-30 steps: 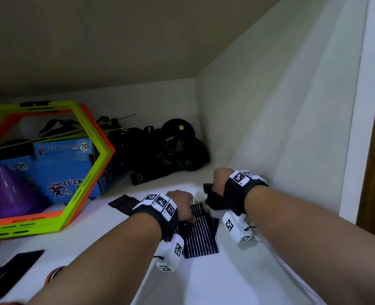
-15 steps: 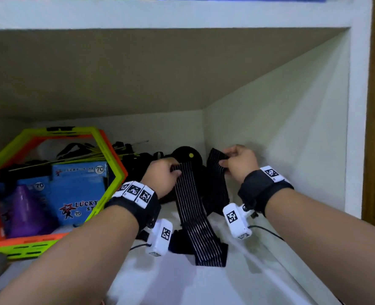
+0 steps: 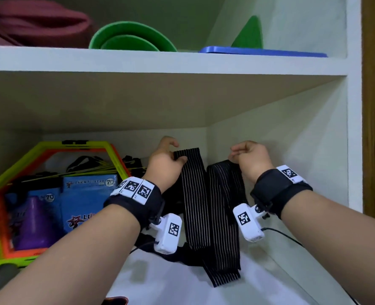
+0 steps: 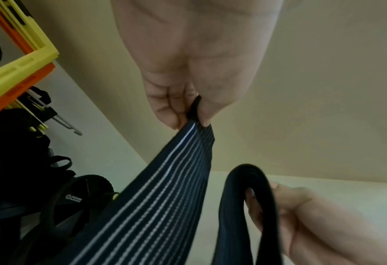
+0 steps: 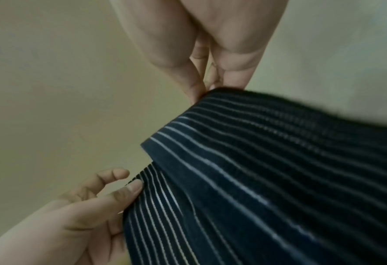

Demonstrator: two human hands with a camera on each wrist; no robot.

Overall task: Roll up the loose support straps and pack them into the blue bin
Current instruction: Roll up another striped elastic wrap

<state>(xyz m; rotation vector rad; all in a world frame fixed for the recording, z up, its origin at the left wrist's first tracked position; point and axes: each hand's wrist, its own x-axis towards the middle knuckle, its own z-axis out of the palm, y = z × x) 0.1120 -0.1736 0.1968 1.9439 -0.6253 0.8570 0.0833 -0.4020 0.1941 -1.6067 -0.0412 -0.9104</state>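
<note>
White shelf (image 3: 182, 282) below, both hands' fingers pinch the striped strap (image 3: 195, 205): left hand (image 3: 164, 164), right hand (image 3: 250, 159).

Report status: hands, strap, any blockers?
Left hand pinches one end of the striped strap; right hand grips a fold of it. Strap unrolled, lower end trailing on the shelf. Blue bin not in view.

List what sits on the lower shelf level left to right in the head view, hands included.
Purple plastic cone → blue Lucky Star box inside the yellow-green and orange hexagonal frames → left hand → black white-striped elastic support strap → right hand → white side wall.
</note>
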